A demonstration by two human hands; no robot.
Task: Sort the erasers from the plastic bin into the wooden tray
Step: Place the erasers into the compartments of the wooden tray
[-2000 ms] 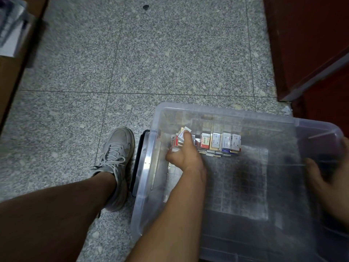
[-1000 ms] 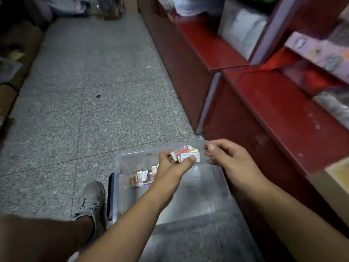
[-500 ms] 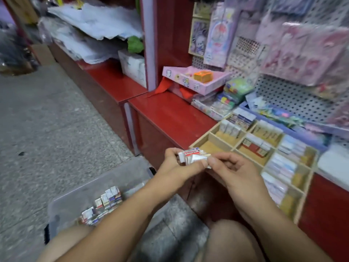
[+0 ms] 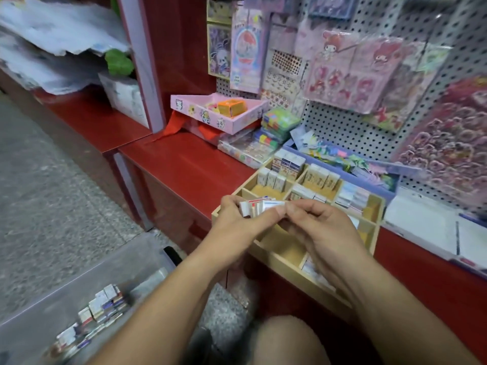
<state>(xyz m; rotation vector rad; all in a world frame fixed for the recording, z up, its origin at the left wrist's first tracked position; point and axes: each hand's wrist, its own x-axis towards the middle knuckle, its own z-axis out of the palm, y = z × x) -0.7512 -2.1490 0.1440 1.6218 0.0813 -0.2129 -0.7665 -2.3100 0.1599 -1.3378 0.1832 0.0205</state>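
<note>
My left hand (image 4: 237, 225) grips a small stack of boxed erasers (image 4: 257, 206) above the near corner of the wooden tray (image 4: 287, 262). My right hand (image 4: 316, 227) pinches the right end of the same stack with thumb and fingers. The tray sits on the red shelf and has several compartments; the far ones hold upright rows of erasers (image 4: 288, 164). The clear plastic bin (image 4: 87, 272) stands on the floor at lower left, with a row of erasers (image 4: 100, 309) left in it.
A red shelf (image 4: 184, 164) carries the tray, a pink box (image 4: 218, 111) and packs of stationery. A pegboard (image 4: 342, 122) hung with sticker sheets rises behind. Grey speckled floor (image 4: 52, 193) lies to the left. My knee (image 4: 287, 341) is at the bottom.
My left hand lifted a stack of erasers out of the bin and carried it up over the wooden tray. My right hand left the bin's rim and now pinches the stack.
</note>
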